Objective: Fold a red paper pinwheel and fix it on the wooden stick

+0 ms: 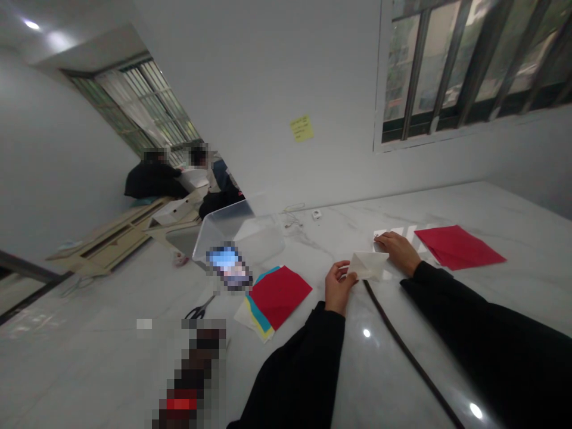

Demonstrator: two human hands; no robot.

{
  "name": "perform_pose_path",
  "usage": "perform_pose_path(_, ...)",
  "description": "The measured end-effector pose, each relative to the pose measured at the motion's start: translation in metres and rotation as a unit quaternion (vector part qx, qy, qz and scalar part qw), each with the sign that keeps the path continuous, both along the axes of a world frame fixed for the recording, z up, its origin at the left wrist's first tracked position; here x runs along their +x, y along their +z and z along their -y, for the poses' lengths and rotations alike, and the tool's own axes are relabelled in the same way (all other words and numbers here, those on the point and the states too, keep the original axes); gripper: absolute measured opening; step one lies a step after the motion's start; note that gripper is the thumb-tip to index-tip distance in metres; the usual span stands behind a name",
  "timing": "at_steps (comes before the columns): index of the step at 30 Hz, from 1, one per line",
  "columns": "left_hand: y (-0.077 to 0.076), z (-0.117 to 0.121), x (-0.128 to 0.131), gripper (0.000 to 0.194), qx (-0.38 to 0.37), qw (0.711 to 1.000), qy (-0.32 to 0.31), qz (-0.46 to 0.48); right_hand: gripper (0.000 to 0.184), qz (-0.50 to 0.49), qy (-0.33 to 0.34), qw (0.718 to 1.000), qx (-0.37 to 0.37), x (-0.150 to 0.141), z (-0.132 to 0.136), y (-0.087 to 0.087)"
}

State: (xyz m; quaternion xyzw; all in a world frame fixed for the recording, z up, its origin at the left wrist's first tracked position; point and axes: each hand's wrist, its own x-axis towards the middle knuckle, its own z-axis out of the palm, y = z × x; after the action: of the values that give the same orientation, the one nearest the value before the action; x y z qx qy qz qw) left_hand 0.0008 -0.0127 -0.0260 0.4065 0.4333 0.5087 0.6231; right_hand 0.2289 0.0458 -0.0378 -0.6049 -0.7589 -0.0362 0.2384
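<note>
Left hand [338, 288] pinches the near corner of a folded white paper [367, 265], its long axis running toward the flat, open right hand [399, 252] (red sheet [458, 247] just beyond).

Head view, tilted, looks forward-down, close on left hand [338, 287], right hand [397, 253]

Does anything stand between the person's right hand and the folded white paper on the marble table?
Nothing visible does: the right hand lies right beside the folded white paper. The dark cord runs across the marble table nearer the person, not between them.
</note>
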Motion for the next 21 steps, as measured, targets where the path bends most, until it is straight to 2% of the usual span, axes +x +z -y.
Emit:
perform_pose_path(3,-0.004,-0.002,-0.002,0.044,0.015,1.000,-0.002,-0.024,0.026,-0.043,0.016,0.998,0.042,-0.006,0.014,-0.003)
perform_pose_path(6,-0.008,-0.004,-0.002,0.043,0.021,0.999,0.013,-0.044,0.027,-0.176,0.053,0.976,0.120,-0.020,0.040,-0.004)
perform_pose_path(8,-0.009,-0.004,-0.002,0.040,0.024,0.998,0.024,-0.059,0.029,-0.262,0.058,0.955,0.123,-0.031,0.061,-0.002)
perform_pose_path(10,-0.009,-0.004,-0.002,0.037,0.028,0.997,0.031,-0.069,0.031,-0.343,0.021,0.933,0.107,-0.042,0.079,0.002)
perform_pose_path(12,-0.007,-0.003,-0.001,0.037,0.032,0.996,0.038,-0.074,0.031,-0.392,0.014,0.915,0.100,-0.051,0.091,0.007)
perform_pose_path(14,-0.004,-0.001,0.000,0.038,0.037,0.995,0.039,-0.080,0.048,-0.396,0.029,0.912,0.101,-0.058,0.095,0.010)
perform_pose_path(16,-0.002,0.001,0.000,0.040,0.041,0.995,0.028,-0.083,0.072,-0.365,0.048,0.925,0.099,-0.062,0.093,0.010)
perform_pose_path(17,-0.001,0.002,0.000,0.041,0.043,0.995,0.020,-0.083,0.078,-0.344,0.055,0.933,0.095,-0.064,0.092,0.010)
perform_pose_path(21,0.004,0.006,0.002,0.041,0.047,0.996,0.002,-0.080,0.079,-0.285,0.070,0.952,0.084,-0.065,0.085,0.006)
